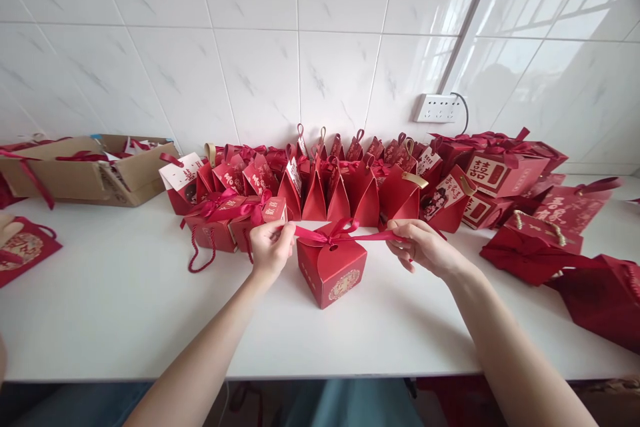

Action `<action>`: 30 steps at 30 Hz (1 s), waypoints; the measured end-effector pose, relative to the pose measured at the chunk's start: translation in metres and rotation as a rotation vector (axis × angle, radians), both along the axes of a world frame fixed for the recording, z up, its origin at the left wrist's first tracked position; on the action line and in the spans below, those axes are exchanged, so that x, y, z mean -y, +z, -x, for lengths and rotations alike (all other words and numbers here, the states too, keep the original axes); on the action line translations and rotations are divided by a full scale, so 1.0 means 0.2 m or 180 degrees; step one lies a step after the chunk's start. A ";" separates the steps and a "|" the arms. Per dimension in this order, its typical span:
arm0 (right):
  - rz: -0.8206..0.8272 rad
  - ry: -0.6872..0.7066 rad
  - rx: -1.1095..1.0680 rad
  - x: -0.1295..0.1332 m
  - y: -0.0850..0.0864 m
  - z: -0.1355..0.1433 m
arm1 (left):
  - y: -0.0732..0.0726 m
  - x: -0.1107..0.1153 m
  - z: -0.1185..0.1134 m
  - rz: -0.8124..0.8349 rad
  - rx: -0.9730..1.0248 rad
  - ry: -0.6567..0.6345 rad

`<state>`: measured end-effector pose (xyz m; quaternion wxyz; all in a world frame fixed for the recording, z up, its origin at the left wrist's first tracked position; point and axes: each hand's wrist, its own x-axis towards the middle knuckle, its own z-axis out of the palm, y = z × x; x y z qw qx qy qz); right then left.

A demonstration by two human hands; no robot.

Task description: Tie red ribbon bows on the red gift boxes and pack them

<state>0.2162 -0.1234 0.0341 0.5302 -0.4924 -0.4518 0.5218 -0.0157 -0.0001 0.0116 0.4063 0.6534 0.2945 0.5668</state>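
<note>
A red gift box (330,273) with a round gold design on its front stands on the white table in front of me. Across its top runs a red ribbon (319,236), knotted with loops at the middle. My left hand (273,247) pinches one ribbon end to the left of the box. On the other side, my right hand (423,247) pinches the opposite end, and the ribbon stretches taut between both hands. Neither hand touches the box itself.
Behind are rows of red gift boxes (314,197). More boxes (500,177) are stacked at right. A cardboard box (135,180) with ribbons stands at left. Another person's hand (7,228) touches a red bag (25,250). A power strip (437,108) is on the wall.
</note>
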 end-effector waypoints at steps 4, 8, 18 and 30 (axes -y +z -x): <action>-0.0057 -0.0124 -0.0134 0.00 0.00 0.00 | 0.00 -0.01 0.00 0.0105 0.0246 -0.0072; -0.0122 -0.0306 -0.0328 0.00 0.02 0.00 | 0.00 -0.04 0.00 0.0202 0.0763 -0.0164; -0.0650 -0.0713 -0.1335 0.00 0.02 -0.07 | 0.09 -0.13 0.06 0.0385 0.2168 0.0553; -0.1091 -0.0948 -0.1267 -0.20 0.29 0.09 | 0.53 -0.18 0.00 0.0268 0.1576 -0.0123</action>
